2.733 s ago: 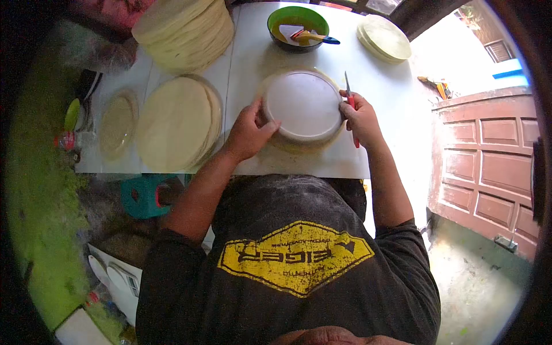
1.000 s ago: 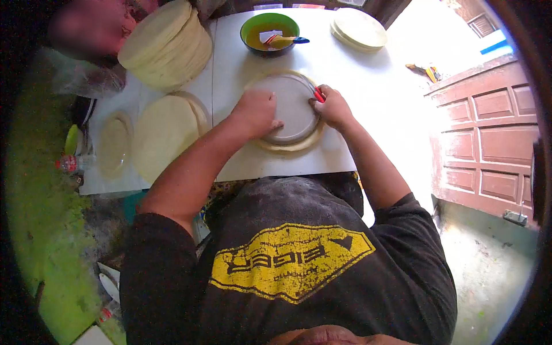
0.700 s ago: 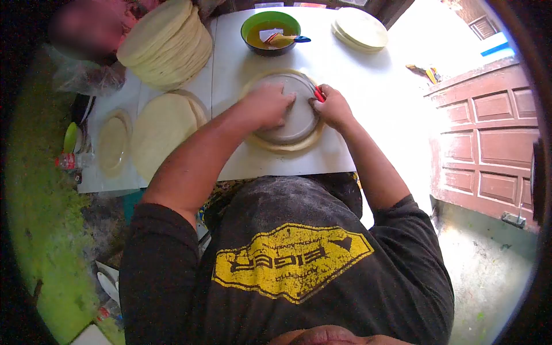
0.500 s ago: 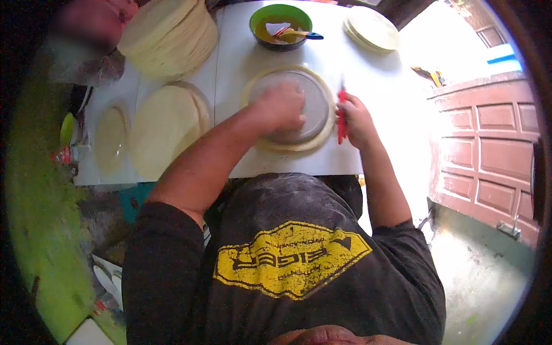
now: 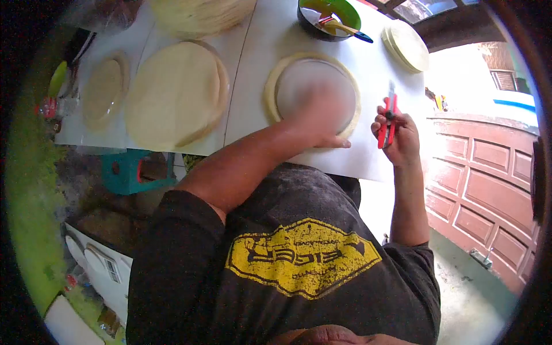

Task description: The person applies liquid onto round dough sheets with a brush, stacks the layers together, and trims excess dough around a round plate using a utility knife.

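Right hand [image 5: 405, 138] and red cutter [image 5: 386, 133] have moved farther from the plate [image 5: 294, 79].

red cutter [image 5: 390, 116], blade [image 5: 391, 89] extended, round grey plate [image 5: 294, 79] on larger pale rounds [image 5: 270, 92]

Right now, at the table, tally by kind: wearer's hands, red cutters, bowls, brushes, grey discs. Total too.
Hands: 2 (left hand, blurred; right hand)
Red cutter: 1, in the right hand
Bowl: 1
Brush: 1, resting in the bowl
Grey disc: 1, beneath the left hand
Total: 6
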Demonstrator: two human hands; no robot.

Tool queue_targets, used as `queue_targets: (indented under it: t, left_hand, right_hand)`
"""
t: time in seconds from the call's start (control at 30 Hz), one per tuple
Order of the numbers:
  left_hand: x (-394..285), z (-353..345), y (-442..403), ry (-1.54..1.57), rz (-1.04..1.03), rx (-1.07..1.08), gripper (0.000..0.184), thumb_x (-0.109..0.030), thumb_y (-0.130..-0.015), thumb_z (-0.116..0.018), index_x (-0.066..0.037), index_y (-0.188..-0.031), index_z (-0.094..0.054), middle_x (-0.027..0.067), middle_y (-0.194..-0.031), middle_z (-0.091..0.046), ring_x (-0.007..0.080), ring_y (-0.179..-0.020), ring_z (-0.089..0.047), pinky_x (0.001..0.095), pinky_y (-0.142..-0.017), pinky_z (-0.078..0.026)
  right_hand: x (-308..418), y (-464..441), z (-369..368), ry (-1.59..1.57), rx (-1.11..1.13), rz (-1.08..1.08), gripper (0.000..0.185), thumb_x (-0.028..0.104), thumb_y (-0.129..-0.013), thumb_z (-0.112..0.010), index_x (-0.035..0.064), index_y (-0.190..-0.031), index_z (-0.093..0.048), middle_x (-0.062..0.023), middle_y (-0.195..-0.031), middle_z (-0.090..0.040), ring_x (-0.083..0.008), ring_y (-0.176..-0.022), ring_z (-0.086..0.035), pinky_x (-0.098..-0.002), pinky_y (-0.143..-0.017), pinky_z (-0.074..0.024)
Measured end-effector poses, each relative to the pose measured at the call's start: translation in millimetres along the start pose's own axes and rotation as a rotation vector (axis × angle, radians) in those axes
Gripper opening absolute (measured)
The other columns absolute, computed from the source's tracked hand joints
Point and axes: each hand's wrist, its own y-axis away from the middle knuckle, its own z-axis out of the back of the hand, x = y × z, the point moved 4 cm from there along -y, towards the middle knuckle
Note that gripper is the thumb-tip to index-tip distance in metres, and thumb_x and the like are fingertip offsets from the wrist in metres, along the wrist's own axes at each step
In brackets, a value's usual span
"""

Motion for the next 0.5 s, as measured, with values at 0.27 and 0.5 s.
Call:
queue_targets:
  t: [0.27,0.5]
  left_hand:
    - [-0.2,0.8,5.5,0.035,0.029,-0.017,0.099,-0.070,-0.073,-0.063,-0.013,-0.148,-0.035,0.0268,-0.152,-0.026,0.0471,-0.142,-0.020,0.0651,-0.111,-0.017]
    - [-3.6,-38.6,-0.4,0.177,-0.122,0.028,0.081,-0.057,-0.079,-0.065,-0.010,-0.141,-0.046,0.0194,-0.149,-0.037,0.0420,-0.137,-0.032,0.0555,-0.112,-0.025]
  right_hand:
    - [16.3,3.5,-98.9,1.338,0.219,0.106,0.047,0.010,-0.086,-0.063,0.0073,-0.132,-0.051,-0.0097,-0.119,-0.064,-0.0179,-0.076,-0.062,-0.0305,-0.065,-0.0499]
    - [-30.7,19.7,-213.7,2.498,0.885,0.521,0.046,0.010,-0.078,-0.068,0.0126,-0.123,-0.061,-0.0119,-0.108,-0.061,-0.0288,-0.093,-0.066,-0.0422,-0.080,-0.0529]
